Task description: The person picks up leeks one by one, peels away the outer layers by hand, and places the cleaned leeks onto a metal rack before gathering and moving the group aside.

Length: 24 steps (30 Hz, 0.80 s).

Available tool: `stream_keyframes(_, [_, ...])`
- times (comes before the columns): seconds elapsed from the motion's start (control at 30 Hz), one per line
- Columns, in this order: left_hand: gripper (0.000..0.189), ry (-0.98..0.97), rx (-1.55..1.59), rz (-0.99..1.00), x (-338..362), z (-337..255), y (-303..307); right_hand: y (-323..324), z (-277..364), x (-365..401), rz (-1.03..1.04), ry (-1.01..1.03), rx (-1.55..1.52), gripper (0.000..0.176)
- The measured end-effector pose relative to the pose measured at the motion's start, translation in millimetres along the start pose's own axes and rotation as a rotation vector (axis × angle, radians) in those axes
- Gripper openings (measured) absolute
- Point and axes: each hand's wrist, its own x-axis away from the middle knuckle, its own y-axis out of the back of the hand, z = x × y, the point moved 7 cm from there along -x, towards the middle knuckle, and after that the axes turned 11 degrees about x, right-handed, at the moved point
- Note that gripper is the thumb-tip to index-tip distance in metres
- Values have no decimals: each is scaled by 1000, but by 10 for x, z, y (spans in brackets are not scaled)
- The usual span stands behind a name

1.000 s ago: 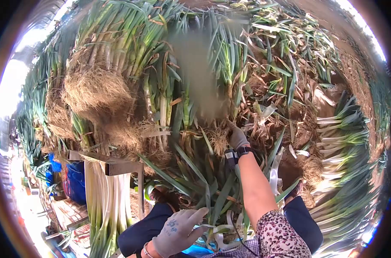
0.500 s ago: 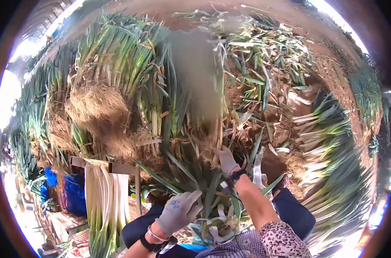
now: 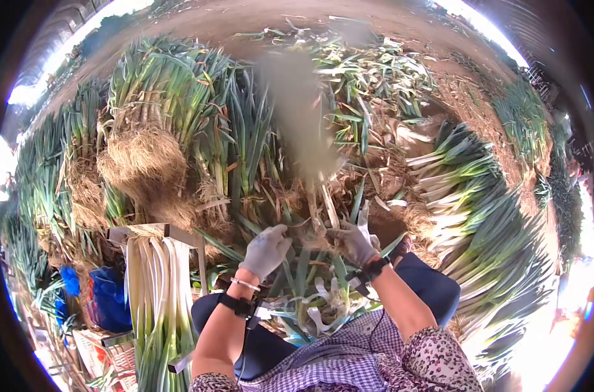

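In the head view my right hand [image 3: 353, 243], in a pale work glove, is closed round the root end of a leek [image 3: 330, 208]. The leek's stalk runs up and away, partly hidden by a blurred smear on the lens. My left hand [image 3: 267, 252], gloved too, is just left of the leek's roots with its fingers curled together; whatever they may hold cannot be made out. Beneath both hands, leaf scraps and pale peelings [image 3: 321, 307] lie between my knees.
Bundled leeks with thick roots [image 3: 145, 157] stand at the left. White leeks [image 3: 154, 281] rest in a metal frame [image 3: 202, 258] near my left knee. Blue bags [image 3: 109, 297] sit beyond it. A long row of leeks [image 3: 486, 228] lies on the right, trimmings [image 3: 382, 68] behind.
My left hand has moved up toward the leek's roots, and its extended finger has curled in. My right hand has turned and sits slightly lower, at the leek's root end. The view has shifted.
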Motion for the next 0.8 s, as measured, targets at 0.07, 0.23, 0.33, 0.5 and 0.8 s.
stream_keyframes(0.07, [28, -75, 126, -124, -18, 134, -20, -126, 225, 511, 23, 55, 117, 31])
stream_keyframes(0.23, [44, 240, 815, -77, -193, 309, -11, -343, 322, 1708, 51, 200, 534, 44])
stream_keyframes(0.33, [64, 314, 1306, -90, -158, 15, 75, -355, 94, 2050, 142, 265, 916, 58])
stream_keyframes(0.5, [48, 253, 1476, -146, -193, 480, 107, -512, -471, 1944, 229, 101, 1173, 52])
stream_keyframes(0.8, [30, 99, 1419, -319, 174, -241, 627, -1629, 557, 347, -90, 662, 671, 46])
